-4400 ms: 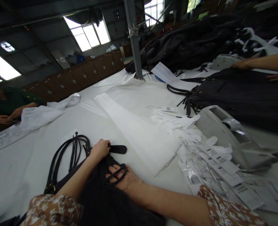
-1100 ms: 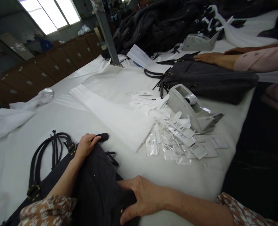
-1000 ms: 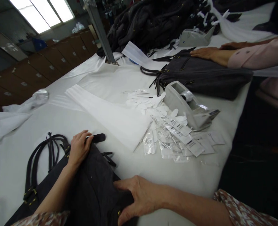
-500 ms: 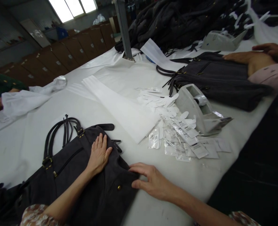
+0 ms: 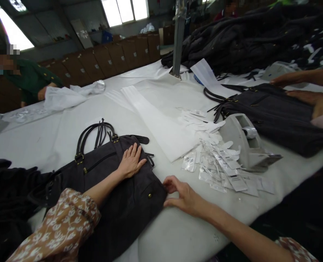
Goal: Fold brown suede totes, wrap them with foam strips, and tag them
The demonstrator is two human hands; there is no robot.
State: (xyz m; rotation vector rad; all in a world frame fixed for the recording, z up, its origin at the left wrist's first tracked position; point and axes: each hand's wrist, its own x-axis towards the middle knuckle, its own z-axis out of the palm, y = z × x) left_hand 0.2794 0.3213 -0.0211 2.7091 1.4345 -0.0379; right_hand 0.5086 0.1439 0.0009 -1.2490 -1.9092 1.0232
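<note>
Across the pale surface (image 5: 174,225), your dark bag (image 5: 123,211) lies flat at near left, its handles (image 5: 81,140) spread away from you; that laying-out looks done. The long white sheet (image 5: 161,125) rests beyond it, apart from the bag and seemingly unused. The grey tape dispenser (image 5: 232,133) stands to the right, also out of your hands. Your left hand (image 5: 131,162) presses palm-down on the bag, fingers spread, gripping nothing; your right hand (image 5: 187,196) meets its near corner, grip wide between thumb and fingers. The white tags (image 5: 229,167) lie heaped by the dispenser; none shows on your bag, so attaching any seems undone, if needed. The brass stud (image 5: 150,195) sits uncovered.
</note>
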